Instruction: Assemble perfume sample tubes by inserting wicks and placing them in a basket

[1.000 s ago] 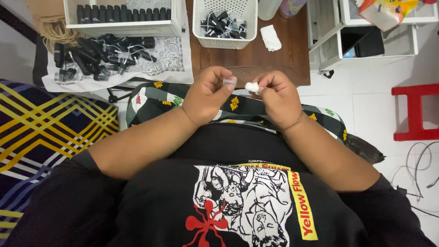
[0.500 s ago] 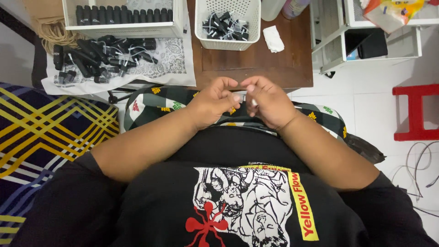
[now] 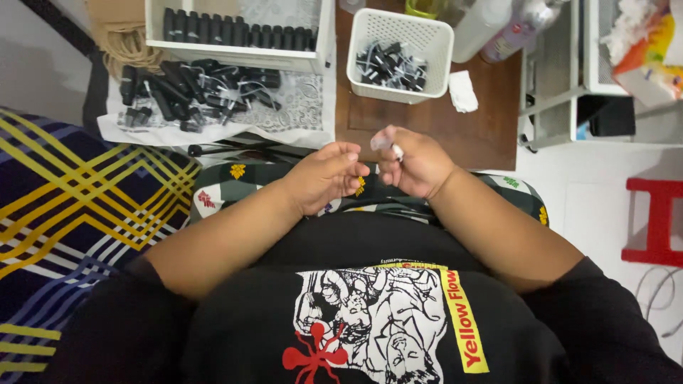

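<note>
Head view shows the right hand [image 3: 416, 162] raised over the lap, pinching a small white piece [image 3: 395, 151] at the fingertips, close to the eyes for control. The left hand [image 3: 329, 176] is loosely curled just beside it, holding nothing visible. The white basket [image 3: 434, 39] of dark parts stands ahead within reach on the brown table [image 3: 491, 135].

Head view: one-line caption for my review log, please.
Right hand pinches a small white part beside the left hand, below a white basket of black pieces.

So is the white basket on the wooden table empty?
No, the white basket holds a heap of small black parts.
</note>
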